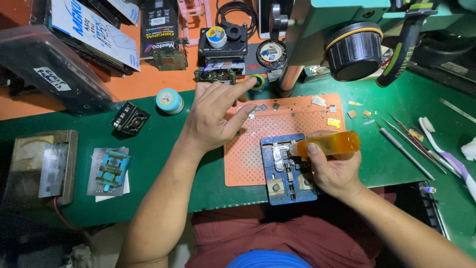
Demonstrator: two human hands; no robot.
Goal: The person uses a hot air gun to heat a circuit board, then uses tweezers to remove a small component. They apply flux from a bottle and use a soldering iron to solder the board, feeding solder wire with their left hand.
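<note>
My right hand (333, 171) grips a small amber bottle (329, 144), held sideways with its nozzle pointing left onto a circuit board (280, 155) clamped in a blue metal fixture (286, 171). The fixture lies on an orange perforated mat (248, 154) on the green bench. My left hand (215, 119) hovers over the mat's upper left part, fingers spread and loosely curled, holding nothing; its index finger points towards a small roll of tape (258, 83).
Tweezers and probes (404, 144) and a toothbrush (444, 149) lie at the right. A microscope knob (353, 51) overhangs the mat's far side. A small teal jar (169, 101), a black clamp (130, 118), a blue jig (110, 169) and a metal box (42, 166) stand left.
</note>
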